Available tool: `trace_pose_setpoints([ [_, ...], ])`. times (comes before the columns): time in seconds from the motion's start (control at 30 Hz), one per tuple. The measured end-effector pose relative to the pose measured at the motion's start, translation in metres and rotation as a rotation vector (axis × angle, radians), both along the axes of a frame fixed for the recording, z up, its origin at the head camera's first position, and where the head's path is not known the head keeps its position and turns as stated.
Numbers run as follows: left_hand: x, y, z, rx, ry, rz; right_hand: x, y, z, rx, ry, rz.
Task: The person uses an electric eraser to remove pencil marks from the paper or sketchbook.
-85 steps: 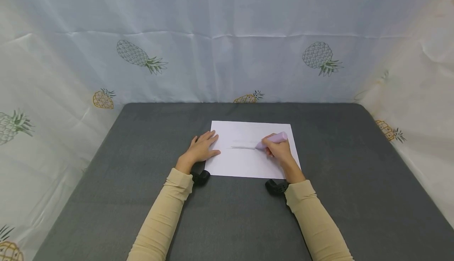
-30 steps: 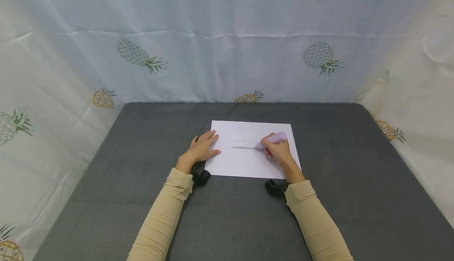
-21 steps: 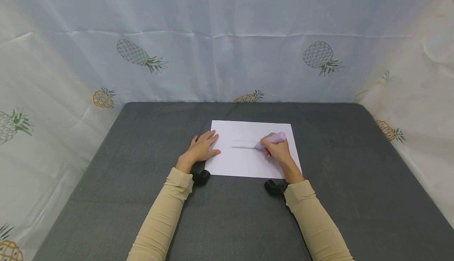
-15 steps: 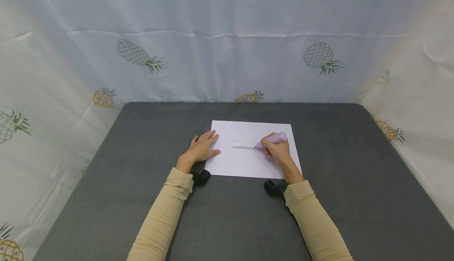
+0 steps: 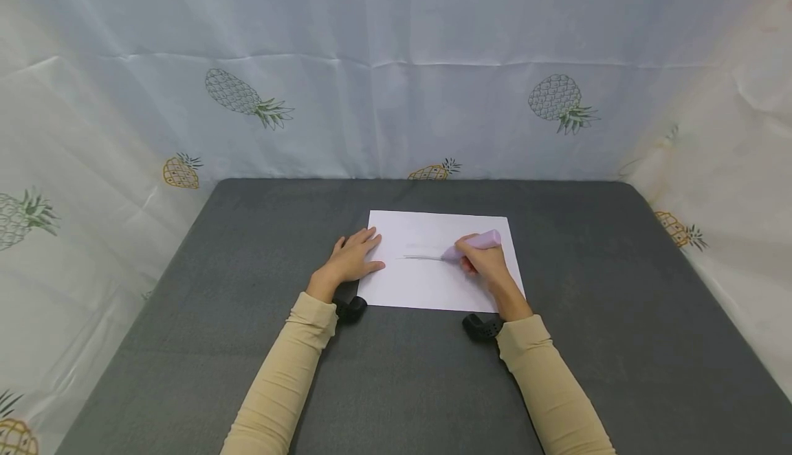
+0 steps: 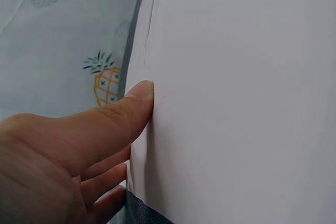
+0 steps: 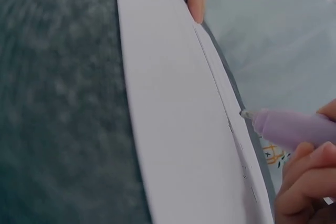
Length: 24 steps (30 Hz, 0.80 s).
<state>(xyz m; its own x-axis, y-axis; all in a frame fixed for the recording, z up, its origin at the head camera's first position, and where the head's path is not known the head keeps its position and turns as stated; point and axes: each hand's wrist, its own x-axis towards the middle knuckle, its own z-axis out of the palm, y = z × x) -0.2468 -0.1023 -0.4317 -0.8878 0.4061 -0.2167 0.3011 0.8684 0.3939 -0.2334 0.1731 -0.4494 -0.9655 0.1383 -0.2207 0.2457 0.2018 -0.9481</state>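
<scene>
A sheet of white paper (image 5: 427,290) lies on the grey table, with thin dark lines across its middle. My left hand (image 5: 348,260) rests on its left edge, fingers spread; the left wrist view shows the thumb (image 6: 113,121) on the paper and the other fingers partly hidden behind it. In my right hand (image 5: 485,262) I grip a thick lavender pen (image 5: 482,240), tilted, its narrow tip near the right end of the lines. The right wrist view shows the small grey tip of the pen (image 7: 294,128); whether it touches the paper, I cannot tell.
The grey table (image 5: 396,386) spreads around the paper on all sides. Behind it hangs a pale curtain (image 5: 396,111) printed with pineapples, continuing along both sides. Black wrist devices (image 5: 350,310) sit by both wrists.
The pen tip has shifted slightly left along the lines and the pen leans a little lower. My left hand and the paper stay where they were.
</scene>
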Motion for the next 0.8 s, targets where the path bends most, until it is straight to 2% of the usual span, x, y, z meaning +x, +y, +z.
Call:
trace_pose_setpoints([
  [0.3,0.0002,0.0005,0.0007,-0.003,-0.009,0.002,0.0008,-0.0029,0.001,-0.004,0.013,-0.081],
  [0.8,-0.001,0.0008,-0.001,-0.012,-0.003,-0.007,0.0004,-0.0063,-0.0004,-0.016,0.006,-0.066],
])
